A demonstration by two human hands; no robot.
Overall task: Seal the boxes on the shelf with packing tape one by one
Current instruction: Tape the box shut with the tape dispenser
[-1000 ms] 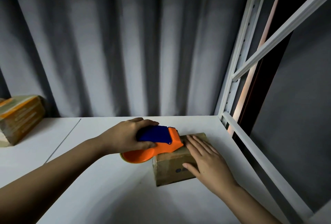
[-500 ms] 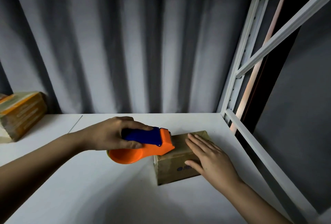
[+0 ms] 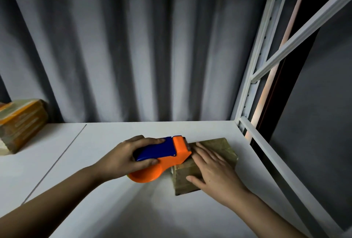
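A white shelf board (image 3: 106, 209) is backed by a grey pleated curtain (image 3: 133, 47), and its right edge is bounded by a white metal frame (image 3: 253, 78). Near the right rear corner a small cardboard box (image 3: 219, 148) is set, pressed from above by the flat, straight fingers of the right hand (image 3: 215, 173). An orange-and-blue tape dispenser (image 3: 163, 157) is gripped by the curled fingers of the left hand (image 3: 123, 157), its toothed end laid on the box's left top edge. At the left edge a taped box (image 3: 21, 123) is seen, well apart, with bare board between.
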